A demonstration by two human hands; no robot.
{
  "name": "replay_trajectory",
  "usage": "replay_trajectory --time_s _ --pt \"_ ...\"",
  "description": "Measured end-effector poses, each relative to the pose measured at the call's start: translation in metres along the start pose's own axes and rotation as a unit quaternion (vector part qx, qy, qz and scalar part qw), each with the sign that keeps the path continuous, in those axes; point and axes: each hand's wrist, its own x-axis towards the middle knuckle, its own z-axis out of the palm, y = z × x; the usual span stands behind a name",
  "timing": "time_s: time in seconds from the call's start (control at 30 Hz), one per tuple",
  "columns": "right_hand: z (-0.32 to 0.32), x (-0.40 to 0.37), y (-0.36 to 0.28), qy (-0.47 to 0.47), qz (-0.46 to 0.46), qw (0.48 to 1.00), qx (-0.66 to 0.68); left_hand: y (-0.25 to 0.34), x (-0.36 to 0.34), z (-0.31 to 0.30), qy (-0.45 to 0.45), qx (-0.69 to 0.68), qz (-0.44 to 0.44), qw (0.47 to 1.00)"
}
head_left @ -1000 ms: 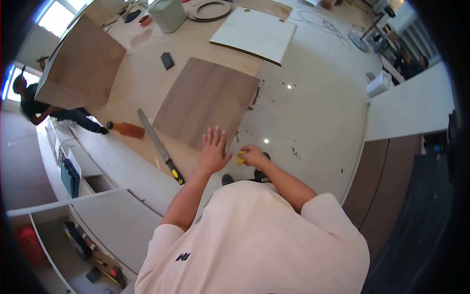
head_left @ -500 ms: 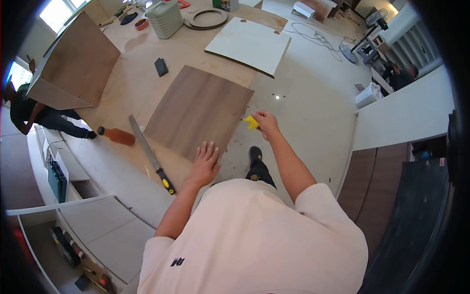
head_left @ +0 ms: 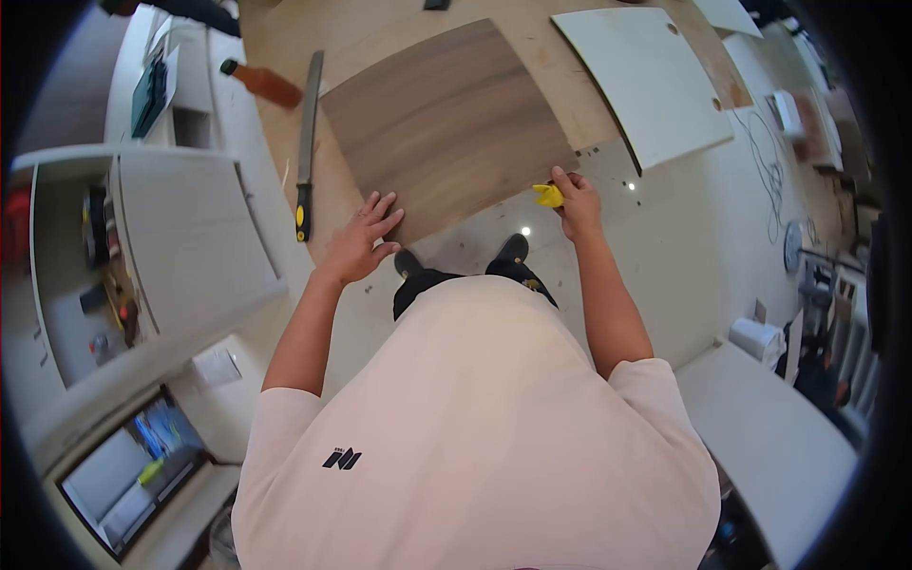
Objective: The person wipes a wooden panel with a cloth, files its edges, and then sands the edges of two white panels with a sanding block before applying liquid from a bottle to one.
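Observation:
A wood-grain board (head_left: 451,128) lies on the workbench (head_left: 271,38) in front of me, its near edge at the bench edge. My left hand (head_left: 361,239) rests with spread fingers on the board's near left corner. At the near right edge, my right hand (head_left: 578,204) pinches a small yellow tool (head_left: 548,196); its working end is too small to make out. Left of the board lie a long flat file (head_left: 309,123) with a black and yellow handle and a bottle (head_left: 271,85) of orange-brown liquid with a dark cap.
A white panel (head_left: 651,85) with round holes overhangs the bench at the right. Cable (head_left: 765,176) and a fan (head_left: 793,245) are on the floor beyond. An open cabinet (head_left: 190,228) holding tools stands at the left. My shoes (head_left: 514,249) are below the bench edge.
My view has turned and tipped down, so the bench sits higher in the picture. My left hand is now at the board's corner. My right hand still holds the yellow tool beside the edge.

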Motion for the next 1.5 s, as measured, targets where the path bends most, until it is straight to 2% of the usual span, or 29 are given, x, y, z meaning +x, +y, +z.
replay_trajectory --time_s 0.07,0.13,0.17,0.23,0.27,0.3,0.43,0.47,0.57,0.67,0.77,0.87,1.07,1.27,1.37,1.5 --pt "0.003 -0.003 0.000 -0.021 0.011 1.000 -0.018 0.024 -0.012 -0.003 0.024 0.025 -0.043 0.998" --pt "0.008 -0.011 0.001 -0.045 0.026 0.997 -0.050 0.025 -0.017 0.017 0.083 0.032 -0.049 0.995" --pt "0.012 -0.016 0.003 -0.059 0.036 0.993 -0.096 0.022 -0.018 0.024 0.113 0.037 -0.048 0.992" --pt "0.026 -0.033 0.010 -0.079 0.053 0.978 -0.186 0.018 -0.016 0.026 0.113 0.034 -0.045 0.992" --pt "0.031 -0.040 0.015 -0.107 -0.044 0.943 -0.312 0.016 -0.016 0.027 0.113 0.031 -0.041 0.992" --pt "0.036 -0.048 0.019 -0.130 -0.140 0.882 -0.431 0.015 -0.017 0.026 0.105 0.035 -0.041 0.993" --pt "0.089 -0.102 0.008 -0.229 -0.354 0.719 -0.552 0.012 -0.014 0.016 0.067 0.029 -0.035 0.997" --pt "0.103 -0.110 0.010 -0.259 -0.402 0.671 -0.566 0.009 -0.013 0.013 0.053 0.025 -0.033 0.998" --pt "0.144 -0.111 0.022 -0.355 -0.436 0.573 -0.597 -0.002 -0.013 0.003 0.019 0.028 -0.017 0.999" --pt "0.167 -0.100 0.040 -0.361 -0.430 0.561 -0.609 -0.007 -0.014 -0.003 -0.002 0.043 -0.008 0.999" --pt "0.170 -0.094 0.030 -0.400 -0.404 0.564 -0.599 -0.014 -0.015 0.000 0.002 0.049 0.015 0.999" --pt "0.176 -0.096 0.022 -0.405 -0.380 0.541 -0.632 -0.014 -0.016 -0.001 -0.005 0.044 0.001 0.999" --pt "0.187 -0.103 0.028 -0.393 -0.390 0.506 -0.661 -0.002 -0.023 -0.011 -0.041 0.044 -0.050 0.997" --pt "0.183 -0.096 0.028 -0.400 -0.403 0.503 -0.651 0.011 -0.031 -0.017 -0.017 0.066 -0.039 0.997" --pt "0.179 -0.091 0.031 -0.408 -0.409 0.521 -0.629 0.005 -0.029 -0.006 0.021 0.073 0.006 0.997" --pt "0.178 -0.086 0.036 -0.378 -0.390 0.583 -0.604 -0.018 -0.019 0.023 0.092 0.036 0.045 0.994"
